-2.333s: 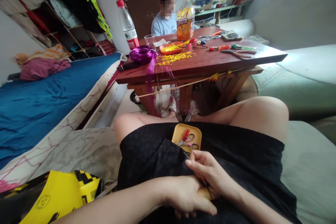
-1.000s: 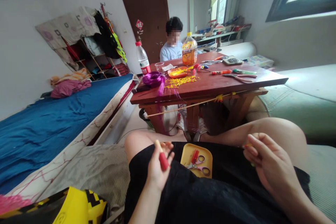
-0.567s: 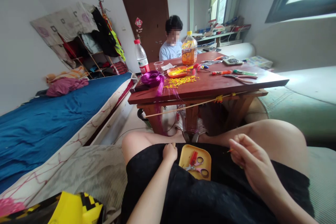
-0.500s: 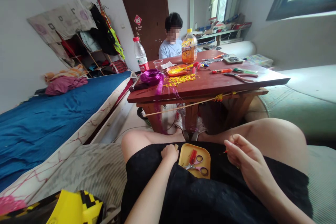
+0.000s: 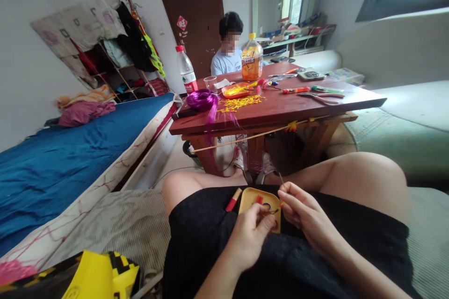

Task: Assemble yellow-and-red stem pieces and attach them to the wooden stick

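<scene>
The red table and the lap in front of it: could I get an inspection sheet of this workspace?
Surface: dark red wooden table, crowded; black cloth over the lap.
Job's things: yellow plastic tray holding scissors, partly hidden; red-and-tan stick beside it.
Clutter: purple thread bundle, yellow slender pieces, red-capped clear bottle, yellow-capped orange-drink bottle, pink-handled pliers.
Grippers: none, bare hands; left hand pinches a small dark-tipped piece, right hand a thin dark strand.
Cables: thin dark line on the floor, possibly a cable.
Surroundings: seated person across the table; blue-covered bed at left.
</scene>
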`<state>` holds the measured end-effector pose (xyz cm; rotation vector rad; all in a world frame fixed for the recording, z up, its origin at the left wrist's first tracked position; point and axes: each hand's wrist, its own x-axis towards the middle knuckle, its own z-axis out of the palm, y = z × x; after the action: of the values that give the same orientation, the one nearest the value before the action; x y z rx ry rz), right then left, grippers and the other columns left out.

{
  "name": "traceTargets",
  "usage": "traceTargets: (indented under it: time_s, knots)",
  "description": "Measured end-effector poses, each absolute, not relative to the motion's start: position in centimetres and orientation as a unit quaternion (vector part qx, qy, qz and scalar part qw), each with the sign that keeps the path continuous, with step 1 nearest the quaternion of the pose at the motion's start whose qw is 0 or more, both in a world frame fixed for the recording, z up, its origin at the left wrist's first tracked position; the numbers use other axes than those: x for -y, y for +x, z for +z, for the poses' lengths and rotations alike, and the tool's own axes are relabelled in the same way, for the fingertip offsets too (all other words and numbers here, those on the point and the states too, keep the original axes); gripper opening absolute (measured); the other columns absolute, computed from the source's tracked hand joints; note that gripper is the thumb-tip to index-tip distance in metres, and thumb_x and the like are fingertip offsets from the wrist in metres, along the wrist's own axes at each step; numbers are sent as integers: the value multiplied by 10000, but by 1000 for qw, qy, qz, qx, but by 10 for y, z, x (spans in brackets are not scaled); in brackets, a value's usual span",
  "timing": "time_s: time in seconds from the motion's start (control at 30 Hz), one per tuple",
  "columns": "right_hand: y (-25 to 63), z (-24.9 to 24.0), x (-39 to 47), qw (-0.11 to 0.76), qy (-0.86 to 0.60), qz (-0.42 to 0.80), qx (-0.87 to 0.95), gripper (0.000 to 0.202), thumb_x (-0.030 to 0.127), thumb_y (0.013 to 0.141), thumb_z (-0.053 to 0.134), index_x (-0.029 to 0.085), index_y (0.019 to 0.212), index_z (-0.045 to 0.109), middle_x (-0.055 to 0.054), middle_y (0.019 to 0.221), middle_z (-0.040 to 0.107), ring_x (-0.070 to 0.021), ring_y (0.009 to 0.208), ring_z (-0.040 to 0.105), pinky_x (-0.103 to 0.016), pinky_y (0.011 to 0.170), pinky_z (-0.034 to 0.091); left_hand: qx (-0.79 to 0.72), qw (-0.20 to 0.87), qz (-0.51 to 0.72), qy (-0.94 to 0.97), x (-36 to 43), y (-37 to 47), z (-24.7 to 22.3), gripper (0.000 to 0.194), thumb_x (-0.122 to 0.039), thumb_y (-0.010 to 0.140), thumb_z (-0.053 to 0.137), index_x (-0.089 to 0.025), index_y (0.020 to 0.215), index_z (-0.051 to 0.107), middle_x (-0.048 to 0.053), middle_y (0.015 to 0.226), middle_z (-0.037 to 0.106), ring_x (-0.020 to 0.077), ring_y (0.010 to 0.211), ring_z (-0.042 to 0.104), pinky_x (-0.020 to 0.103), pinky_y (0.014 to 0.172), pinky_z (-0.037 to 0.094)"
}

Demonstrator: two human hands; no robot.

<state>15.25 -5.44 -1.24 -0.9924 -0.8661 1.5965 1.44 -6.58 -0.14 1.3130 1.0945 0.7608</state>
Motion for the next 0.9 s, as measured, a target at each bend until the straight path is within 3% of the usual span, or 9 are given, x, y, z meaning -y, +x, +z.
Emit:
traceTargets:
  time_s: [0.1,0.17,0.3,0.4,0.53,0.7,0.9]
  knots:
    - [153,-11,56,494,-392,666,398,339,482,766,566,209,732,368,113,500,303,-43,410,217,-175,402,156,-472,650,367,469,66,14,-9,308,-428,734,605,-147,622,548,-50,493,442,83,451,345,216,482,277]
    - [156,-12,55,462,-395,647,460,306,488,814,485,215,764,354,94,538,358,-57,432,298,-177,414,220,-469,646,408,444,63,9,-9,278,-385,721,630,-148,602,547,-61,488,414,74,449,315,209,475,265]
    - [166,-30,42,239,-472,446,722,223,332,933,252,208,865,424,10,716,537,-116,619,501,-227,559,382,-442,620,526,380,54,-8,-4,196,-251,703,647,-154,567,543,-36,650,519,70,558,415,191,588,351]
    - [161,-60,32,126,-517,359,767,90,200,873,433,166,849,513,-45,753,595,-161,673,562,-282,629,412,-413,633,560,341,49,-18,-3,171,-205,700,615,-156,561,530,1,826,596,91,694,506,214,715,397]
    - [139,-92,25,41,-529,304,791,128,238,864,528,146,936,581,-52,917,615,-165,787,599,-327,706,475,-372,680,557,299,47,-20,-5,183,-170,695,577,-170,543,476,27,676,616,167,814,569,291,804,412]
    - [138,-102,16,-29,-516,250,819,219,298,876,520,152,1030,573,-56,1047,597,-181,903,588,-387,782,487,-338,714,560,251,46,-21,-13,218,-163,753,549,-177,566,438,-41,539,505,117,624,542,285,741,430]
    - [147,-113,13,-56,-537,174,824,230,298,871,528,156,1047,566,-61,1076,584,-190,926,580,-395,791,482,-318,752,540,206,47,-20,-18,206,-217,775,579,-164,613,463,-33,557,521,59,461,412,219,564,393]
